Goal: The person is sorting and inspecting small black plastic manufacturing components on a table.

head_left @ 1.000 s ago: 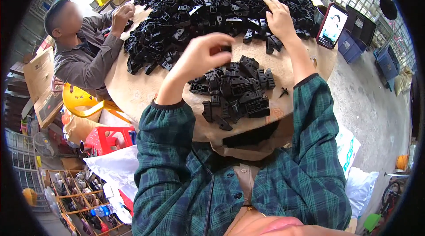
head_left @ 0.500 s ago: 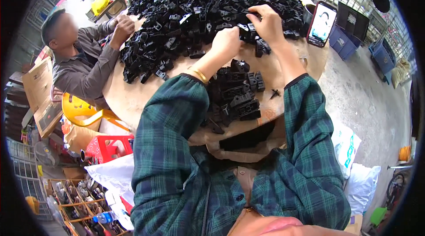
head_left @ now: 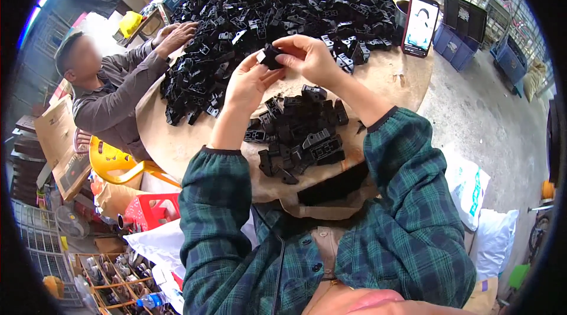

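Observation:
Between my two hands, above the near side of a large heap of black plastic parts (head_left: 283,5), is one small black plastic part (head_left: 270,57). My left hand (head_left: 248,82) grips it from the left with its fingers bent round it. From the right, the thumb and fingertips of my right hand (head_left: 308,62) pinch the same part. Its exact shape is partly hidden by my fingers. Nearer to me, between my forearms, lies a smaller pile of similar black parts (head_left: 307,132) on the brown-covered table (head_left: 177,144).
Propped upright at the table's right is a phone (head_left: 420,25). Another person (head_left: 115,87) sits at the left, hands at the heap's edge. Blue crates (head_left: 458,46) stand right of the table. A yellow chair (head_left: 109,158) and a red stool (head_left: 153,209) are at left.
Both my hands have drawn back from the heap and come together on one black part. The other person's hands have moved apart and onto the heap's edge.

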`<action>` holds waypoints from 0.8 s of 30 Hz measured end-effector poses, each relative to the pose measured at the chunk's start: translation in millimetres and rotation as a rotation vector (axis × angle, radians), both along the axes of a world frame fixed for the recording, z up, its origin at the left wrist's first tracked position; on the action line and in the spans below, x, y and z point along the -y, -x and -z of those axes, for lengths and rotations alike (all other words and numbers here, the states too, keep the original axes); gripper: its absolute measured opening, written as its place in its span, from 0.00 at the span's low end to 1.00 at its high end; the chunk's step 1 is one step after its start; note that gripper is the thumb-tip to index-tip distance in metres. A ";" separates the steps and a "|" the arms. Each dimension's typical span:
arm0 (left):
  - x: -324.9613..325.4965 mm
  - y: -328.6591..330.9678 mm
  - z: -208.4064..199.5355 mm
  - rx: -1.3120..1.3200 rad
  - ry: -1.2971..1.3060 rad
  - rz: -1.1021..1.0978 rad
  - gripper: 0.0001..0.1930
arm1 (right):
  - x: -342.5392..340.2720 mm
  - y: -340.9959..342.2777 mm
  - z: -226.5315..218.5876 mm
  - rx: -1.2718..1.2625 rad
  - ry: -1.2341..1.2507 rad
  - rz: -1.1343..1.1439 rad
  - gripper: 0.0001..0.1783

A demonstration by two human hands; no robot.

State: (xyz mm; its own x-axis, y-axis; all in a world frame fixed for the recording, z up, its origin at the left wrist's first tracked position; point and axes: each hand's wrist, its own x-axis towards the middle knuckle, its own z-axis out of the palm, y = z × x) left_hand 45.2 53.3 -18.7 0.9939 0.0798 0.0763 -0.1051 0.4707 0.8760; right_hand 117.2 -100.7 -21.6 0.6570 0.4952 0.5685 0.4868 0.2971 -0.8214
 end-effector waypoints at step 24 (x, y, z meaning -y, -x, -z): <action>18.0 20.1 -18.8 0.130 -0.313 -0.277 0.12 | -3.0 14.8 -6.5 0.419 0.088 0.190 0.18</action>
